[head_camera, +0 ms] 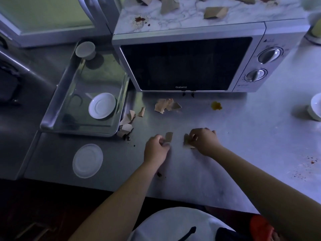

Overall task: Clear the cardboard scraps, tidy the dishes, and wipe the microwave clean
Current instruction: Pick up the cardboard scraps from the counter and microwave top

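One slip could drop a piece to the floor, because each is held only by fingertips, and a dragged piece could smear the yellow spill [216, 105] across the counter [251, 145]. The left hand [156, 148] curls its fingers and pinches a standing cardboard scrap [168, 136]. The right hand [203, 141] bends its fingers down and pinches a flat cardboard scrap [187, 143] lying on the counter. More torn cardboard [166, 105] waits in front of the microwave [185, 65] and beside the metal tray [52, 110].

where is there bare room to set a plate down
Widest bare counter: right of the right hand, up to the bowl. Tray middle, between cup and saucer, too. Crowded: scraps before the microwave and at the tray's corner.
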The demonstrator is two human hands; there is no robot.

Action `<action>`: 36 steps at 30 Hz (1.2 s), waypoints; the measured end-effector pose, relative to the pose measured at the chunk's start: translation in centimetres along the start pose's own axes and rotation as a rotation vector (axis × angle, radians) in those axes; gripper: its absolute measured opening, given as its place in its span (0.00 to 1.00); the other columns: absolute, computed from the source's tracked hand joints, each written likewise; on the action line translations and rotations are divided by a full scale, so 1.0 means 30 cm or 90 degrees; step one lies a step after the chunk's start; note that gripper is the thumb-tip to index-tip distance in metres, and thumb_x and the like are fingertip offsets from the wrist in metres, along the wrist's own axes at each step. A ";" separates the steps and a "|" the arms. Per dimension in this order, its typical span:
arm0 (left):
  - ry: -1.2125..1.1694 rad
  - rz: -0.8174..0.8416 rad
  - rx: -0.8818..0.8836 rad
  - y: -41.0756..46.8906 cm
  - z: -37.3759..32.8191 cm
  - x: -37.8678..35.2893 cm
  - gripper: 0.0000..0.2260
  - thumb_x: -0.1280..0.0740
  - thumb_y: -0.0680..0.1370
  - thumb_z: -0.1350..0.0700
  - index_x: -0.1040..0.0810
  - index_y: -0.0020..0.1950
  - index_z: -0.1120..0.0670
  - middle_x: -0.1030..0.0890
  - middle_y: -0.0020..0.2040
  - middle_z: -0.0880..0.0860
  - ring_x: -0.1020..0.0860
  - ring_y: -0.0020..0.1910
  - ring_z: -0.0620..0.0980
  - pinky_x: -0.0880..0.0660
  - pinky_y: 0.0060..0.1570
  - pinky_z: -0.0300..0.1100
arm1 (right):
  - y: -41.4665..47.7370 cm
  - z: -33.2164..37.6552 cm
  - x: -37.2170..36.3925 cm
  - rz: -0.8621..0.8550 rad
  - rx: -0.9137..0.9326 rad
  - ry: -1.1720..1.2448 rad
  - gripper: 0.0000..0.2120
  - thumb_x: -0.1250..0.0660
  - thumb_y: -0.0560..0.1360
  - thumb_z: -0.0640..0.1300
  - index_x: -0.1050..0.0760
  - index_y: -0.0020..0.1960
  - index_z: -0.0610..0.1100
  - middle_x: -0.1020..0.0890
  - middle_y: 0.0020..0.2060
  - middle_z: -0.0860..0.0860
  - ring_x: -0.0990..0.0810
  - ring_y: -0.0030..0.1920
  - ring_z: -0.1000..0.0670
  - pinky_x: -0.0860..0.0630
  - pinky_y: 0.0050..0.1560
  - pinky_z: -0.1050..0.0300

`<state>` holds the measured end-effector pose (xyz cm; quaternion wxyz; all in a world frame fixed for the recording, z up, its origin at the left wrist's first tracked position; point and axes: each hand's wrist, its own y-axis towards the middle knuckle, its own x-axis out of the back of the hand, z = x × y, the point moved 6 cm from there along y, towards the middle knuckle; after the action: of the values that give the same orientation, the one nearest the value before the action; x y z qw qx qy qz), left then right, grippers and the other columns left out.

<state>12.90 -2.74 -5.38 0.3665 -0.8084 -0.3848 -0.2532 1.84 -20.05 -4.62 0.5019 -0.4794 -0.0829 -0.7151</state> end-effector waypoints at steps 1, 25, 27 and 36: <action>0.011 -0.015 -0.003 0.016 -0.011 0.008 0.05 0.29 0.76 0.54 0.21 0.51 0.52 0.19 0.50 0.50 0.21 0.47 0.49 0.25 0.43 0.42 | -0.015 -0.018 0.009 -0.016 -0.029 0.091 0.04 0.29 0.75 0.47 0.20 0.43 0.48 0.17 0.42 0.48 0.20 0.49 0.44 0.27 0.54 0.50; -0.364 0.268 -0.001 -0.055 -0.166 0.045 0.09 0.27 0.73 0.69 0.19 0.50 0.59 0.15 0.42 0.55 0.19 0.37 0.45 0.24 0.38 0.33 | -0.180 0.025 -0.032 0.009 -0.123 0.886 0.05 0.27 0.73 0.32 0.19 0.48 0.35 0.15 0.44 0.40 0.17 0.47 0.42 0.22 0.55 0.45; -0.355 0.297 -0.011 -0.055 -0.178 0.046 0.09 0.27 0.73 0.69 0.19 0.49 0.57 0.15 0.42 0.56 0.18 0.39 0.48 0.23 0.41 0.36 | -0.180 0.022 -0.030 -0.015 -0.127 0.910 0.06 0.28 0.72 0.30 0.19 0.48 0.37 0.14 0.45 0.40 0.17 0.46 0.43 0.21 0.53 0.49; -0.157 0.207 -0.087 0.128 -0.244 0.090 0.08 0.29 0.77 0.62 0.16 0.50 0.50 0.16 0.47 0.48 0.18 0.48 0.45 0.26 0.47 0.35 | -0.231 -0.075 0.019 -0.116 -0.141 0.981 0.11 0.30 0.71 0.28 0.23 0.51 0.39 0.14 0.49 0.38 0.15 0.49 0.40 0.19 0.56 0.50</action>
<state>16.61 -9.01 -0.63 0.2966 -0.9077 -0.2736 -0.1153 -5.06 -18.42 -2.84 0.3064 0.1135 0.3218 -0.8886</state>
